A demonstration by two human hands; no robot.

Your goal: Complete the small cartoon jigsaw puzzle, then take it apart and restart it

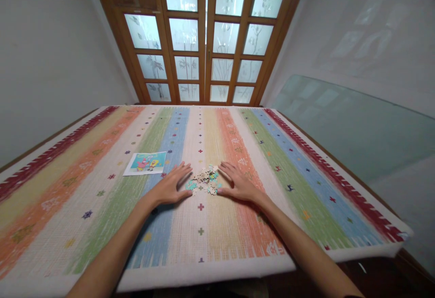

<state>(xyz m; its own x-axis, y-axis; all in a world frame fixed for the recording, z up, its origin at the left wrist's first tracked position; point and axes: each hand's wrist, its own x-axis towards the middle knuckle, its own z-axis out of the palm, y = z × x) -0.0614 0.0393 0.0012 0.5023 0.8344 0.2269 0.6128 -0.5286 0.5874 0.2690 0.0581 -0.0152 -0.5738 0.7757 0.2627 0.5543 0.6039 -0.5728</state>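
A loose heap of small jigsaw puzzle pieces lies on the striped cloth, some showing teal printed faces and others plain beige backs. My left hand rests at the heap's left side, thumb and fingers spread apart, holding nothing. On the opposite side my right hand is curved around the heap's edge, also with its fingers apart; its thumb is close to the pieces. Left of my left hand lies a printed picture card with colourful cartoon characters on a teal background.
The striped, patterned cloth covers a wide, flat surface. Wooden double doors with frosted panes stand beyond its far edge. A large glass sheet leans against the right wall, and a pale wall runs along the left.
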